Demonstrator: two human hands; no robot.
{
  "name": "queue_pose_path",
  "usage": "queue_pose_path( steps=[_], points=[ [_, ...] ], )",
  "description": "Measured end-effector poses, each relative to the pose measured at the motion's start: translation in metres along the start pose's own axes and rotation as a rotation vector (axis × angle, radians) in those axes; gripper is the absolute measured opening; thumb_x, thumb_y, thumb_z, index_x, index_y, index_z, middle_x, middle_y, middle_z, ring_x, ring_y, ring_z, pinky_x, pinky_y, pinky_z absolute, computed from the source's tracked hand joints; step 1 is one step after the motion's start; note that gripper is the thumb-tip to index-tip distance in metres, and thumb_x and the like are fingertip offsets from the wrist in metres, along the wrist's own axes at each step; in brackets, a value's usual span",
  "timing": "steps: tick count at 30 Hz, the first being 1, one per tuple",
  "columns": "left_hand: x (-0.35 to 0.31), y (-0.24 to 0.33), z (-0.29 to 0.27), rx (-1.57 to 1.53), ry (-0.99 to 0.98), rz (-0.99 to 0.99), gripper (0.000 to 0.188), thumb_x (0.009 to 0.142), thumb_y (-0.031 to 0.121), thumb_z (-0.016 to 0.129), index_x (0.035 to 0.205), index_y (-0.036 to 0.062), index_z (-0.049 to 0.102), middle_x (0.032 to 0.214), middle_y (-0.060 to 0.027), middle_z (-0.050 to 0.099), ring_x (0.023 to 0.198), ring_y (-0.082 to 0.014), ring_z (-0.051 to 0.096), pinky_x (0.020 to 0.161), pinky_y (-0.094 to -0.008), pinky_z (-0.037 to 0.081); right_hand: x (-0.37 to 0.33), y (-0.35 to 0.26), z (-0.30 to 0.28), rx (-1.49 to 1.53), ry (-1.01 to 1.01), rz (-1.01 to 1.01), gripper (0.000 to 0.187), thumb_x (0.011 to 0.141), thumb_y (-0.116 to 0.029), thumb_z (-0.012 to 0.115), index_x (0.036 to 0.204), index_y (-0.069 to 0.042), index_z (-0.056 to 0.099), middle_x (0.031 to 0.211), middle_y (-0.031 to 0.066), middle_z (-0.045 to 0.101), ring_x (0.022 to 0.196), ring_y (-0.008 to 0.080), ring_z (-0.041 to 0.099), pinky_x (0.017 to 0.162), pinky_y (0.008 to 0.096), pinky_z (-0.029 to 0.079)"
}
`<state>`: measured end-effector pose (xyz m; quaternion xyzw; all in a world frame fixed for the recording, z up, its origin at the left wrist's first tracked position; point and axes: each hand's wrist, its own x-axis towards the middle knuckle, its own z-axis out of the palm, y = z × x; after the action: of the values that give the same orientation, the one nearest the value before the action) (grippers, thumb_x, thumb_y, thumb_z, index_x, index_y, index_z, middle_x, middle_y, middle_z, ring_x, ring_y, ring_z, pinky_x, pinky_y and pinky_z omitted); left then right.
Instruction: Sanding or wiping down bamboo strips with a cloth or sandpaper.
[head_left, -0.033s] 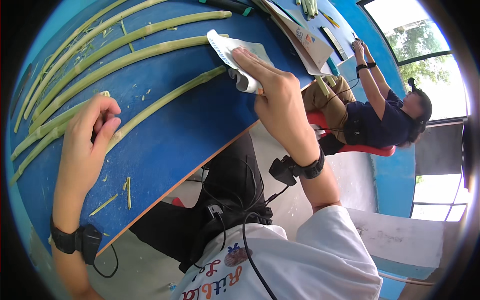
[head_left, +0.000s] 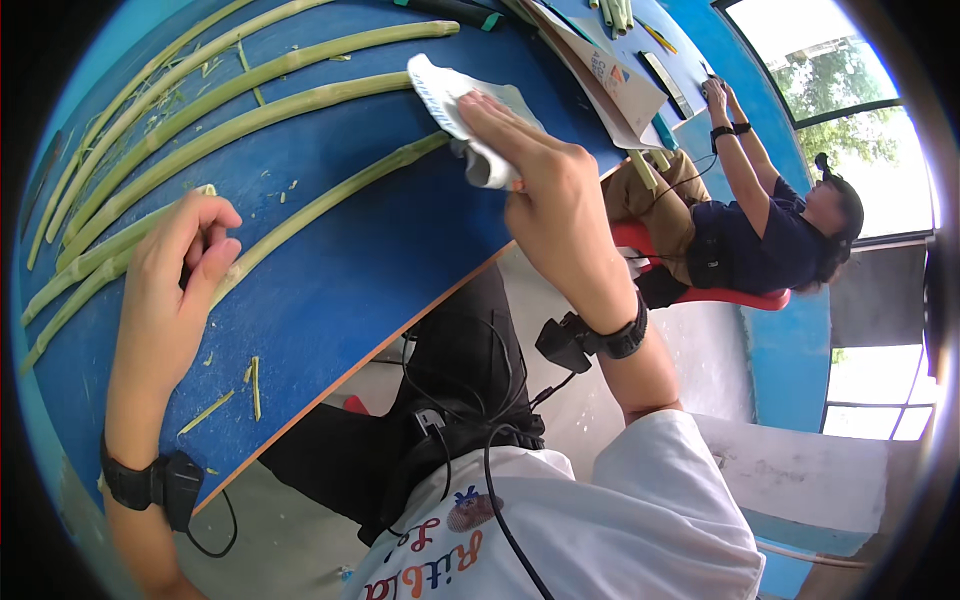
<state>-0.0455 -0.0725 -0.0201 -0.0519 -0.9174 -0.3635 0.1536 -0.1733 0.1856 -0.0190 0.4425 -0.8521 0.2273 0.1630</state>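
Note:
My left hand [head_left: 178, 268] is closed around the near end of a pale green bamboo pole [head_left: 330, 203], with thumb and curled fingers holding it down on the blue table. At the pole's far end, my right hand [head_left: 560, 195] grips a creased sheet of sandpaper [head_left: 438, 98], white on its back. The sheet is folded over the pole and hides its tip. My fingers lie flat along the paper, and the thumb is mostly out of sight. Two more bamboo poles [head_left: 100, 262] lie just left of my left hand.
Several long bamboo poles [head_left: 270, 112] lie across the blue table [head_left: 340, 330], with green shavings [head_left: 208, 410] scattered about. Cardboard [head_left: 610, 85] stands at the far right. Beyond it a person [head_left: 745, 215] sits on a red chair. Black cables [head_left: 490, 400] hang by my lap.
My right hand and the sandpaper have shifted very slightly left along the pole. My left hand stays put.

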Motion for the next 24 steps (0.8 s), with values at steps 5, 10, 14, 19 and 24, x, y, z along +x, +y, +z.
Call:
queue_pose_path(
  steps=[5,10,14,19,24],
  points=[
    [0.003,-0.002,-0.002,-0.015,-0.09,0.113,0.018,0.076,0.01,0.064,0.076,0.0006,0.049,0.07,-0.0054,0.041,0.061,-0.0167,0.041,0.055,-0.027,0.034,0.002,-0.032,0.031,-0.168,-0.038,-0.118,0.052,0.067,0.005,0.051,0.118,0.001,0.053,0.12,0.0183,0.054,0.117,0.0298,0.048,0.1,0.0344,0.039],
    [0.003,-0.001,0.0,-0.016,-0.088,0.085,0.02,0.072,0.007,0.068,0.075,-0.0004,0.049,0.07,-0.0064,0.043,0.061,-0.0181,0.043,0.055,-0.0271,0.035,0.008,-0.069,0.039,-0.112,-0.101,-0.267,0.043,0.073,-0.008,0.053,0.114,0.006,0.053,0.119,0.0177,0.055,0.114,0.029,0.051,0.099,0.0345,0.04],
    [-0.002,0.0,0.0,-0.005,-0.06,0.141,0.022,0.069,0.003,0.069,0.075,-0.001,0.049,0.071,-0.0071,0.043,0.061,-0.0184,0.045,0.054,-0.0274,0.037,0.001,-0.027,0.019,-0.156,-0.117,-0.097,0.053,0.066,0.007,0.053,0.118,0.0,0.054,0.121,0.014,0.055,0.117,0.0256,0.049,0.095,0.034,0.043],
    [0.001,0.011,0.009,-0.009,-0.12,0.152,0.025,0.066,-0.001,0.069,0.076,-0.0008,0.046,0.071,-0.0073,0.043,0.06,-0.0194,0.044,0.055,-0.0284,0.038,-0.008,-0.05,0.02,-0.212,-0.124,-0.195,0.05,0.069,-0.001,0.055,0.119,0.002,0.052,0.123,0.015,0.053,0.115,0.0274,0.051,0.097,0.0347,0.042],
    [-0.005,0.009,0.003,-0.032,-0.126,0.062,0.023,0.068,-0.001,0.068,0.076,-0.0004,0.046,0.071,-0.0075,0.044,0.06,-0.0194,0.044,0.056,-0.0285,0.038,-0.001,-0.071,0.028,-0.051,-0.158,-0.223,0.046,0.073,-0.003,0.052,0.119,0.002,0.052,0.122,0.0164,0.053,0.116,0.0279,0.049,0.098,0.0341,0.04]
  ],
)
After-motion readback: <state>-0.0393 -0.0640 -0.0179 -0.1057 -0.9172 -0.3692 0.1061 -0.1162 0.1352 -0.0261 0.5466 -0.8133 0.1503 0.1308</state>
